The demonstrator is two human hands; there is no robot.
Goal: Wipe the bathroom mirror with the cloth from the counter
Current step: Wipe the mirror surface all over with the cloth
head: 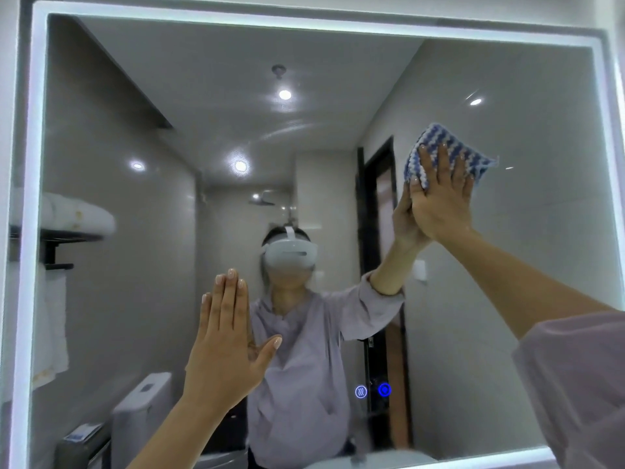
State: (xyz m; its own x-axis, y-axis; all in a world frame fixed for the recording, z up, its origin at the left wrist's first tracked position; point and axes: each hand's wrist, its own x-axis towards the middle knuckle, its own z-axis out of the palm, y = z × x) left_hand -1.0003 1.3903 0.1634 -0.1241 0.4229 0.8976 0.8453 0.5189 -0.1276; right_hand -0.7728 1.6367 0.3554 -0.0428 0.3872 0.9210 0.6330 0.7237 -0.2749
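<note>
A large lit-frame bathroom mirror (524, 248) fills the view. My right hand (441, 201) is raised high on the right side of the glass, pressing a blue-and-white striped cloth (446, 150) flat against it; the cloth sticks out above and to the right of my fingers. My left hand (225, 343) lies flat on the glass at lower centre-left, fingers together and thumb out, holding nothing. The reflection of my body and both arms shows in the glass.
Two glowing blue touch buttons (372, 390) sit on the mirror's lower middle. The bright white mirror frame (37, 164) runs round the edges. Reflected in the glass are a towel shelf on the left, a toilet below it and a dark door.
</note>
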